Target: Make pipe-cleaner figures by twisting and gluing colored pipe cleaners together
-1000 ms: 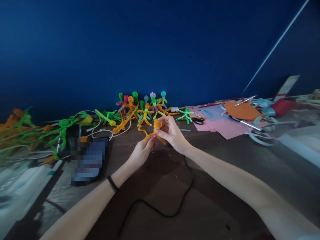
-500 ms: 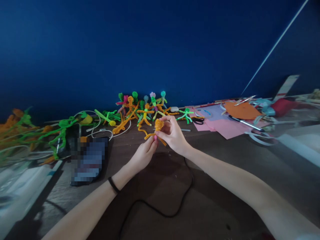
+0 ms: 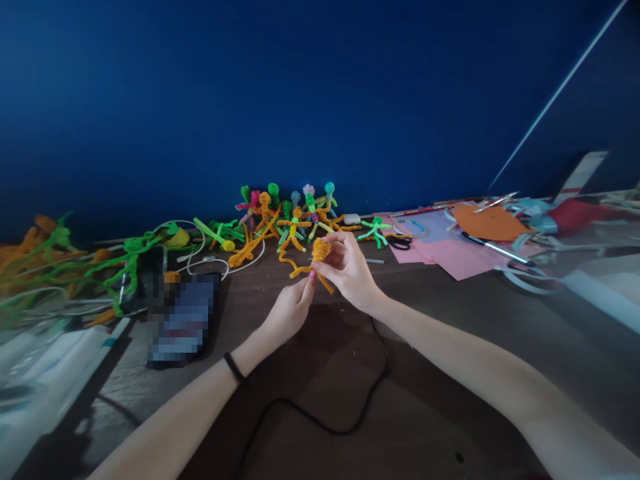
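Note:
An orange pipe cleaner figure [image 3: 321, 250] with a coiled head is held up over the middle of the table. My right hand [image 3: 350, 273] pinches it at the head and just below, from the right. Directly under it, the closed fingers of my left hand [image 3: 290, 308] meet the figure's lower part, and a bit of pink shows at the fingertips. Loose orange pipe cleaner ends stick out to the left and down between the hands. Behind them stands a cluster of finished-looking pipe cleaner figures [image 3: 296, 223] in green, orange, pink and blue.
A phone [image 3: 185, 320] with a blurred-out screen lies at left, near tangled pipe cleaners [image 3: 133, 257] and a white cable [image 3: 203, 237]. Coloured paper [image 3: 460, 257], scissors [image 3: 400, 243] and a pen [image 3: 495, 249] lie at right. A black cord [image 3: 370, 400] crosses the table in front.
The whole view has shifted slightly. My left hand sits marginally lower against the figure, its fingers straighter; the right hand keeps the same hold.

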`<state>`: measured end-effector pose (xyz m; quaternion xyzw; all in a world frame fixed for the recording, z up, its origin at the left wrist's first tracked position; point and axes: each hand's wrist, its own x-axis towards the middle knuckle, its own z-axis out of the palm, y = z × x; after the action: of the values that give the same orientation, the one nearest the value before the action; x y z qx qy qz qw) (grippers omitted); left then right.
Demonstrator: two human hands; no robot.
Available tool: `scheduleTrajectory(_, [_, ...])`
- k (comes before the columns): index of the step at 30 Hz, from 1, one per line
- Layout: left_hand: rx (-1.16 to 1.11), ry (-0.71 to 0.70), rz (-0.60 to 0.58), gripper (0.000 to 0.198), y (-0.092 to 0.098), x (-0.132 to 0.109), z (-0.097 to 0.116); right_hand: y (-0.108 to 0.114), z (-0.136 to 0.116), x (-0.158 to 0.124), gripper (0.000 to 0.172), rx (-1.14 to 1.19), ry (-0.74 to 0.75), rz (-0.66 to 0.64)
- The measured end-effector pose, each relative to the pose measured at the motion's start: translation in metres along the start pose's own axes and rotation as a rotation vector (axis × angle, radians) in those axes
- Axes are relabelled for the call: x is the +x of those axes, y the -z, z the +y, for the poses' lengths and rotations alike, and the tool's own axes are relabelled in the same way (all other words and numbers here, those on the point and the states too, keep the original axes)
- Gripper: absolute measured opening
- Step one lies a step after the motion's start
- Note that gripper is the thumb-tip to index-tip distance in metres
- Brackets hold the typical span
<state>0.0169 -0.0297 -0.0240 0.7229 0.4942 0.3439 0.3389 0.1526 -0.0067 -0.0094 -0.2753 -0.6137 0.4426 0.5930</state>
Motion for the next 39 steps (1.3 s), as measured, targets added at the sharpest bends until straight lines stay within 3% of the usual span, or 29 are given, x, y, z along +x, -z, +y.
scheduleTrajectory(13, [-0.188,0.01,0.053,0.026,-0.008,-0.003,-0.009,0.002,0.001,0.003,0.044,0.011,-0.051,0.02])
scheduleTrajectory(21, [-0.43,0.123,0.211,0.03,-0.011,0.002,-0.01,0.015,0.007,0.009,0.037,0.021,-0.212,0.027])
scheduleTrajectory(24, [-0.541,0.174,0.196,0.033,-0.011,0.003,-0.006,0.017,0.009,0.008,0.034,0.014,-0.294,0.018])
scheduleTrajectory(30, [-0.602,0.212,0.156,0.034,-0.013,0.002,-0.004,0.006,0.006,0.002,0.022,-0.05,-0.289,-0.201])
scheduleTrajectory(39, [-0.642,0.216,0.066,0.034,-0.013,0.001,0.0,0.004,0.005,-0.001,0.014,-0.149,-0.2,-0.148])
